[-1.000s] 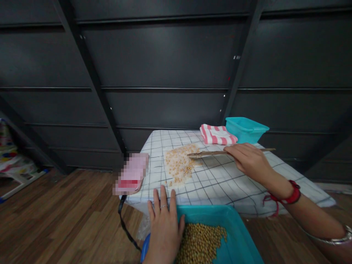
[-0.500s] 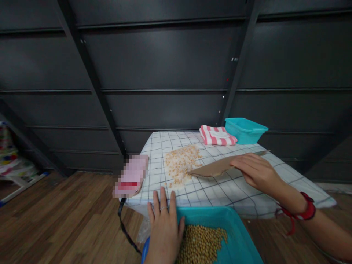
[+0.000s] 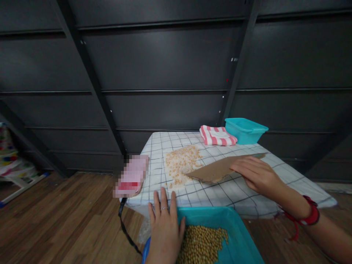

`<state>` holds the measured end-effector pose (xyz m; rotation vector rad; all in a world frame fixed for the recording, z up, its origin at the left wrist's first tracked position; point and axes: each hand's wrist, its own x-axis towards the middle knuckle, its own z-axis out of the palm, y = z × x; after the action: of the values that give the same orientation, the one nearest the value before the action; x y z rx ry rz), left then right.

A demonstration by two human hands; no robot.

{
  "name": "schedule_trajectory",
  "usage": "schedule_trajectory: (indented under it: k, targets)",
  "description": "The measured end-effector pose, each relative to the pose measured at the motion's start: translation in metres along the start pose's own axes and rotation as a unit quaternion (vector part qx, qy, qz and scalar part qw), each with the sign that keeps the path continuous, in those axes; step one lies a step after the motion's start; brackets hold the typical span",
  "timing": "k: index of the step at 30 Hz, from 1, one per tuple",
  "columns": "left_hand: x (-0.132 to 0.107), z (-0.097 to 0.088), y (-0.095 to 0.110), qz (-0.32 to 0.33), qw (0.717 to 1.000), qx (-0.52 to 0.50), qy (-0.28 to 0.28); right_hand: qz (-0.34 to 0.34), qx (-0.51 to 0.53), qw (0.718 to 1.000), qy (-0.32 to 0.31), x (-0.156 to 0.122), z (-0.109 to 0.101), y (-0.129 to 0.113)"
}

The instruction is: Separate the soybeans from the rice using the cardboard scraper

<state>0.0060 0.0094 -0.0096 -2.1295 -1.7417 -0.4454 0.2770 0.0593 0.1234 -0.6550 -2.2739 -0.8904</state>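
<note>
My right hand (image 3: 254,174) grips a piece of brown cardboard (image 3: 214,169) by its right part. The cardboard's left tip reaches the edge of a spread pile of white grains mixed with yellowish beans (image 3: 183,161) on the checked tablecloth (image 3: 159,141). My left hand (image 3: 165,223) lies with fingers apart at the near table edge, over the left rim of a teal tray (image 3: 242,234). Inside that tray is a heap of greenish-yellow beans (image 3: 202,244), partly hidden by my left hand.
At the far right of the table stand a teal basin (image 3: 244,131) and a folded pink-and-white striped towel (image 3: 217,135). A pixelated pink object (image 3: 133,174) sits at the left edge, with a black strap (image 3: 122,223) hanging down. A dark panelled wall (image 3: 165,73) rises behind.
The cardboard has tilted so more of its face shows, and its tip has shifted slightly left. My right hand has lowered a little. My left hand has hardly moved.
</note>
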Motion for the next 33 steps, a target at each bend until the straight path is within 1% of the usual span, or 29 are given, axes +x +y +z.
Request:
schedule_trajectory:
  k: [3,6,11,16,19,24,28,30,33]
  targets:
    - [0.001,-0.003,0.001,-0.005,1.0,-0.004,-0.001,-0.001,-0.01,1.0,-0.014,-0.008,-0.013,-0.001]
    - [0.002,-0.005,0.001,-0.002,1.0,-0.008,-0.002,0.009,-0.015,1.0,-0.018,-0.013,-0.021,0.0]
    - [0.001,-0.003,0.0,0.009,1.0,-0.018,-0.006,0.029,-0.033,0.999,-0.005,-0.01,-0.019,0.002]
    - [0.001,-0.002,0.0,0.011,1.0,-0.015,-0.005,0.018,-0.033,0.999,-0.01,-0.007,-0.016,-0.004]
    - [0.001,-0.001,0.0,0.007,1.0,-0.016,-0.009,0.024,-0.03,0.999,-0.029,-0.011,-0.021,-0.009]
    - [0.0,-0.001,0.0,0.004,1.0,-0.008,-0.009,0.039,-0.037,0.996,-0.069,-0.026,-0.036,-0.014]
    - [0.0,-0.002,0.0,0.005,1.0,-0.008,-0.008,0.039,-0.027,0.997,-0.068,-0.032,-0.045,-0.014]
    - [-0.001,-0.002,0.0,0.002,1.0,-0.01,-0.01,0.035,-0.025,0.997,-0.061,-0.032,-0.046,-0.013]
    - [-0.001,-0.001,-0.001,0.0,1.0,-0.011,-0.009,0.035,-0.051,0.996,-0.062,-0.032,-0.044,-0.01]
